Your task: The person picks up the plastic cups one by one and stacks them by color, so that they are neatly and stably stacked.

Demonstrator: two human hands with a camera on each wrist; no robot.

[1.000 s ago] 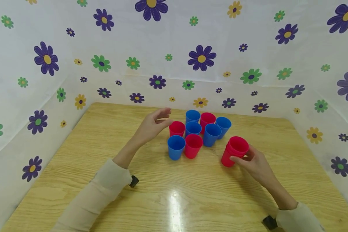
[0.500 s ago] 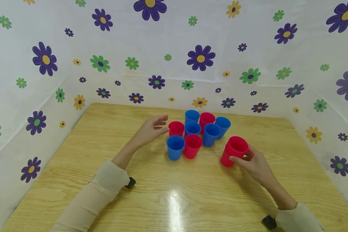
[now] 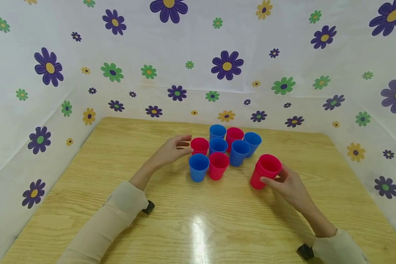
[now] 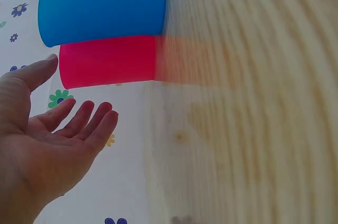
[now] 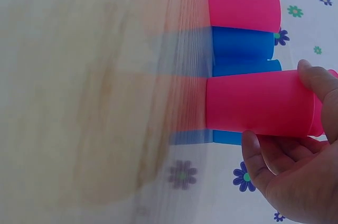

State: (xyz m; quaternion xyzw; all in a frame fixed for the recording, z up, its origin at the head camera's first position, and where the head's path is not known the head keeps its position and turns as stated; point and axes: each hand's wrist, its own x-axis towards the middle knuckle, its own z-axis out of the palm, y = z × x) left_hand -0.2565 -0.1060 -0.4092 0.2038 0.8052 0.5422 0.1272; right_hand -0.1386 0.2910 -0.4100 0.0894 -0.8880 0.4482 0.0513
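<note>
At the far left of the head view, we see white cloth [image 3: 16, 121] printed with flowers, meeting a glossy, streaky-grained wooden table [image 3: 171, 227]. Left of centre, our left hand [image 3: 169, 151] extends from a pale, wrinkled sleeve [image 3: 128, 200], thumb and bent fingers wide apart around nothing, just beside a smooth red cup [image 3: 199, 145]; whether they touch, we cannot tell. At centre, a tapering blue cup [image 3: 198, 171] stands before that one, partly blocking it, with a second red cup [image 3: 217, 169] alongside. Five more upright cups [image 3: 239, 156], four blue and one red, crowd behind. Right of centre, our right hand [image 3: 292, 187] grips a stack of nested red cups [image 3: 259, 176] resting on the table, thumb and fingers around its sides.
</note>
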